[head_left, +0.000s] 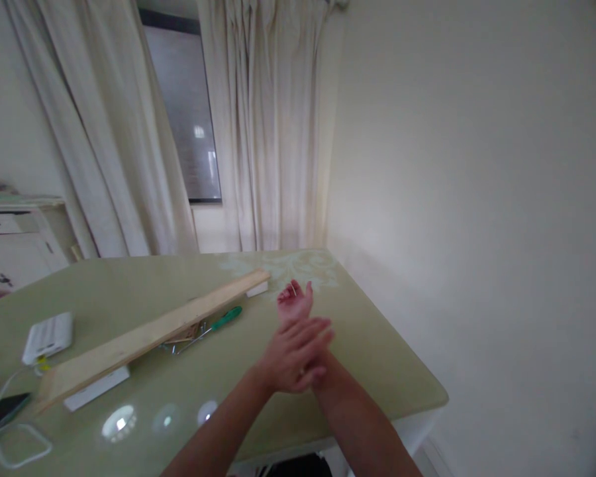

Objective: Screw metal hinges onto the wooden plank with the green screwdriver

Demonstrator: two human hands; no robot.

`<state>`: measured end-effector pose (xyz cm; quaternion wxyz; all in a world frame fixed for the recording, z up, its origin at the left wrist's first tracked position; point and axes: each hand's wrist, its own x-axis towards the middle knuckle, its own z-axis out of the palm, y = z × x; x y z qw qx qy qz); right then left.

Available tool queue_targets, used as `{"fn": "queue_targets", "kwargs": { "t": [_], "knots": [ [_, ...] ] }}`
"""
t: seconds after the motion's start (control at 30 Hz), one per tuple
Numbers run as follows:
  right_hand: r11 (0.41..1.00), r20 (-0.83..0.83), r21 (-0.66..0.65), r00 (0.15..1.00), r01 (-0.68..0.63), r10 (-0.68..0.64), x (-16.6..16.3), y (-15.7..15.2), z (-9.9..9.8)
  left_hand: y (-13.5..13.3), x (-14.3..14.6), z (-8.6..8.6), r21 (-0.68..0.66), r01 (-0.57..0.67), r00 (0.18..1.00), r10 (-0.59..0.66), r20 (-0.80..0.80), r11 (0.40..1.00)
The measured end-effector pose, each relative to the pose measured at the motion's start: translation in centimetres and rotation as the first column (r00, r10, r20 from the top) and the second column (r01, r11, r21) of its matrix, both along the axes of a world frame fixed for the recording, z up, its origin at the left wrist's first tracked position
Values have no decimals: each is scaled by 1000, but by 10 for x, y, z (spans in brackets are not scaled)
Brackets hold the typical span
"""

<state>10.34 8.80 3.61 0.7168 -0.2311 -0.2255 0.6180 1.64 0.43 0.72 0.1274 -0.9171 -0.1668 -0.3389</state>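
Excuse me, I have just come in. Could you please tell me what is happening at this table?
A person holds both hands over the table. The right hand is palm up with fingers partly curled; a thin pale object, too small to identify, shows at them. The left hand lies across that arm's wrist. Neither hand is on the wooden board or the green-handled screwdriver beside it.

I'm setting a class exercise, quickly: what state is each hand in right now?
Left hand: open, fingers extended, laid across the right arm.
Right hand: palm up, fingers partly curled at a thin pale thing; grip cannot be told.
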Motion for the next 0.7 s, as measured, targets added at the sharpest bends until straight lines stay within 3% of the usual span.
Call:
{"fn": "queue_targets", "kwargs": {
  "t": [0.03, 0.1, 0.17, 0.23, 0.3, 0.33, 0.37, 0.43, 0.47, 0.57, 0.63, 0.7],
  "knots": [
    [999, 0, 15, 999, -37, 37, -9, 1, 8, 1, 7, 2, 88, 126, 992, -126, -5, 988],
    [992, 24, 33, 992, -123, 122, -21, -3, 20, 10, 3, 6, 199, 223, 974, -224, -22, 954],
    [982, 47, 38, 982, -183, 181, -24, -12, 25, 24, -21, 9, 225, 205, 979, -196, -65, 953],
    [976, 54, 39, 976, -214, 212, -24, -21, 26, 37, -47, 11, 160, 84, 996, -84, -4, 984],
    [974, 82, 81, 975, -212, 206, -31, -25, 24, 42, -58, 11, -11, -144, 957, 142, 253, 989],
    [978, 142, 119, 978, -173, 155, -37, -23, 23, 41, -56, 11, -142, -221, 876, 260, 406, 965],
    [980, 229, 165, 971, -112, 72, -45, -19, 22, 37, -50, 10, -286, -235, 748, 361, 557, 929],
    [963, 441, 263, 881, 56, -171, -61, -5, 20, 24, -31, 8, -514, -94, 530, 480, 699, 852],
    [950, 501, 292, 828, 113, -252, -66, 5, 20, 16, -23, 7, -580, -23, 509, 509, 694, 814],
    [915, 606, 350, 696, 203, -386, -68, 41, 22, -8, -30, 6, -664, 124, 598, 478, 643, 738],
    [896, 692, 403, 580, 184, -430, -58, 68, 26, -18, -65, 8, -736, 182, 675, 462, 576, 652],
    [898, 793, 435, 442, 70, -419, -48, 96, 29, -19, -119, 10, -843, 90, 718, 552, 424, 530]
  ]
}}
